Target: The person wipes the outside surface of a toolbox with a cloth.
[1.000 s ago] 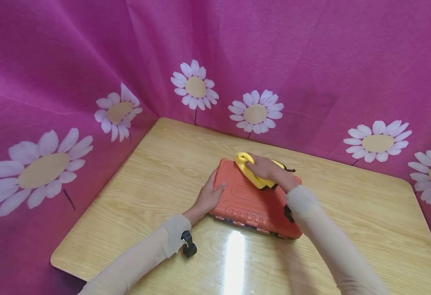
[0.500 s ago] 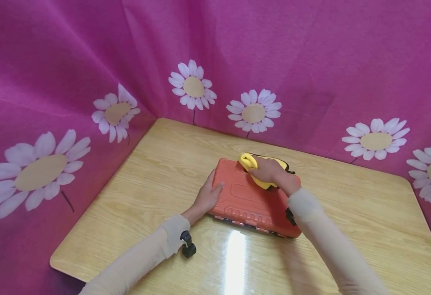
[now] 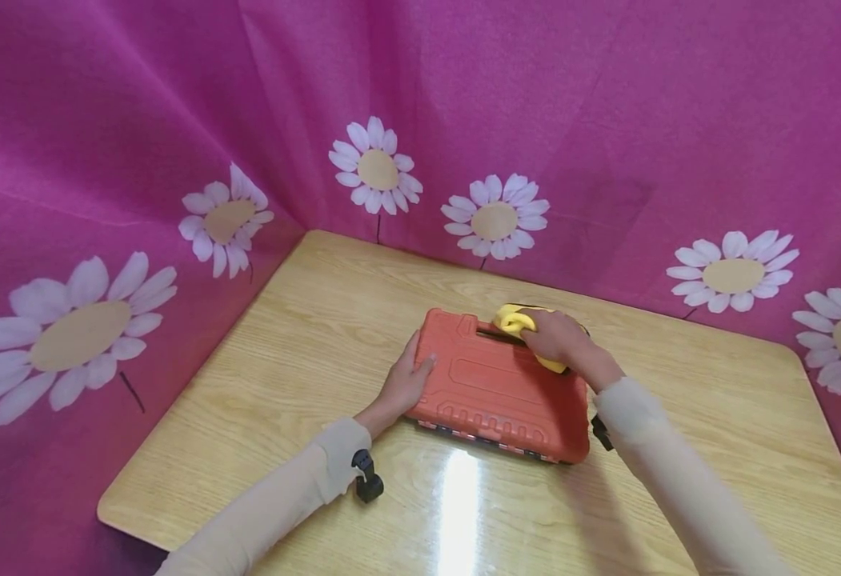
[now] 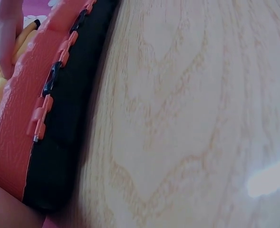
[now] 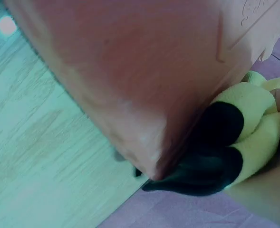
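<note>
A red hard plastic tool case (image 3: 506, 392) lies flat on the table, its black lower half (image 4: 66, 118) and hinged edge showing in the left wrist view. My left hand (image 3: 400, 384) grips its left side, thumb on the lid and fingers along the edge. With my right hand (image 3: 555, 336) I hold a bunched yellow cloth (image 3: 515, 322) with black trim against the far edge, by the handle slot. In the right wrist view the cloth's black-trimmed folds (image 5: 254, 118) press at the case's corner. The fingertips of the right hand are partly hidden by the cloth.
The case rests on a light wood-grain table (image 3: 305, 336) with rounded corners. Behind and left of it hangs a magenta curtain (image 3: 571, 104) printed with white daisies. A black wrist camera (image 3: 367, 478) sits on the left sleeve, close over the tabletop.
My right hand has slid the cloth rightward along the case's far edge, uncovering the upper lid and handle slot. My left hand and the case have stayed almost still.
</note>
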The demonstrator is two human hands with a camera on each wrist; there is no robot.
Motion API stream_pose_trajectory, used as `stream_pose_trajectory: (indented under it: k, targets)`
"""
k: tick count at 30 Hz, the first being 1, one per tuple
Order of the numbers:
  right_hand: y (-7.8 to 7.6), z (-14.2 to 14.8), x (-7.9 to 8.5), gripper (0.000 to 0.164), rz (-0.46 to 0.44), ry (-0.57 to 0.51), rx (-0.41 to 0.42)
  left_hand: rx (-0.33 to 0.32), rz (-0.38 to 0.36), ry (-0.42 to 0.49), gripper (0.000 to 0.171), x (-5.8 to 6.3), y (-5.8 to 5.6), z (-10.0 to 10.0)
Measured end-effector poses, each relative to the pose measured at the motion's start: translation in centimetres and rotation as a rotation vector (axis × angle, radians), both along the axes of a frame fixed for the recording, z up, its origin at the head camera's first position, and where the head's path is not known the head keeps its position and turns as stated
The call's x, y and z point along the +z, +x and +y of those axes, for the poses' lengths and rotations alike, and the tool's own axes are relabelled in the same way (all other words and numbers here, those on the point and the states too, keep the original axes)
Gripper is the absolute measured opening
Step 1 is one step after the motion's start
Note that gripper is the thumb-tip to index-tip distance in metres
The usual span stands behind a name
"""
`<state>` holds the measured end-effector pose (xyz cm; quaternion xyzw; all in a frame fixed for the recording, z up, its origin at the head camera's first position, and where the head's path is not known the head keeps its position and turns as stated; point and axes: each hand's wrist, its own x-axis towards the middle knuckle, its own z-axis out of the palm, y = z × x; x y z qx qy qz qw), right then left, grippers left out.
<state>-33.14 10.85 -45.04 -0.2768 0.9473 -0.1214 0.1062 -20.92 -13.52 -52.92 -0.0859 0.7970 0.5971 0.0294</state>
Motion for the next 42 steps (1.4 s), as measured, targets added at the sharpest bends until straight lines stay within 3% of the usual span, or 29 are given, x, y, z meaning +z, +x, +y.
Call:
stream_pose_trajectory:
  k: [6,11,15,25,34,42]
  targets:
    - [0.4,1.5,0.2,0.022,-0.006,-0.050,-0.041,0.004,0.004,-0.003,0.063,0.3,0.1,0.1]
    - [0.8,3.0,0.1,0.042,-0.006,-0.061,-0.077,0.011,-0.001,-0.013,0.063,0.3,0.1,0.1]
    - [1.2,4.4,-0.2,0.043,-0.023,-0.082,-0.144,0.013,-0.018,-0.012,0.064,0.2,0.1,0.0]
    - [3.1,7.0,-0.8,0.043,-0.088,-0.325,-0.344,0.019,-0.025,0.002,0.062,0.3,0.2,0.1]
    - [5.1,7.7,-1.2,0.048,-0.219,-0.545,-0.467,0.028,-0.042,0.020,0.062,0.4,0.2,0.4]
    - [7.0,7.8,-1.5,0.046,-0.249,-0.589,-0.537,0.038,-0.049,0.037,0.061,0.5,0.2,0.4]
